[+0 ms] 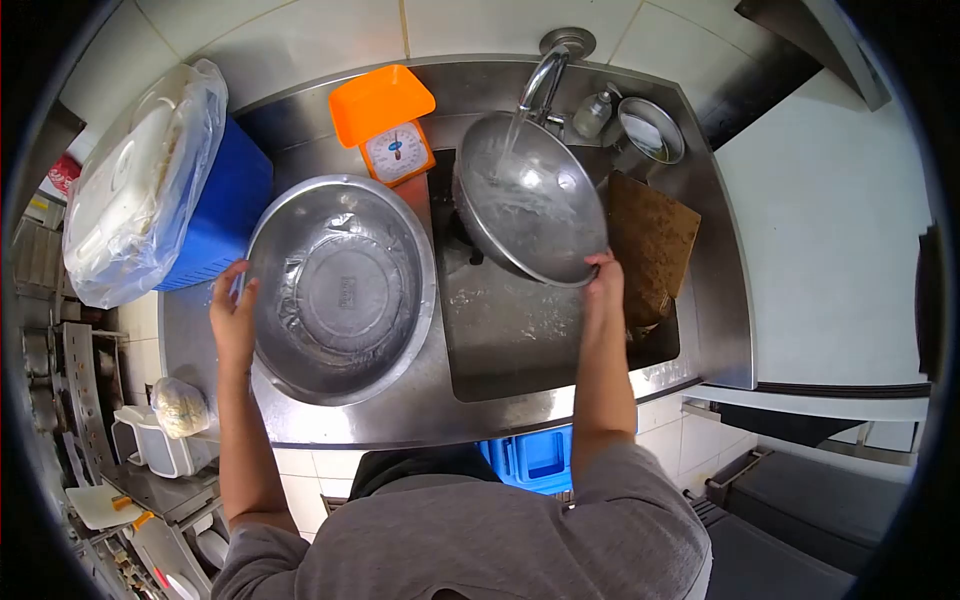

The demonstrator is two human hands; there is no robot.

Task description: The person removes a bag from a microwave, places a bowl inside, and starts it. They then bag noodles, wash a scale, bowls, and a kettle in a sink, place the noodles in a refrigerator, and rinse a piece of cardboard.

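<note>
My left hand is closed on the left rim of a wide metal basin, which sits on the steel counter left of the sink. Inside, the basin looks wet and shiny. With my right hand I grip the lower right rim of a metal bowl, tilted over the sink. Water runs from the faucet into this bowl and splashes across its inside. The fingers under the bowl's rim are partly hidden.
An orange kitchen scale stands behind the basin. A blue container with a plastic-wrapped white lid is at the left. A brown board leans in the sink's right side. A soap bottle and small metal bowl sit by the faucet.
</note>
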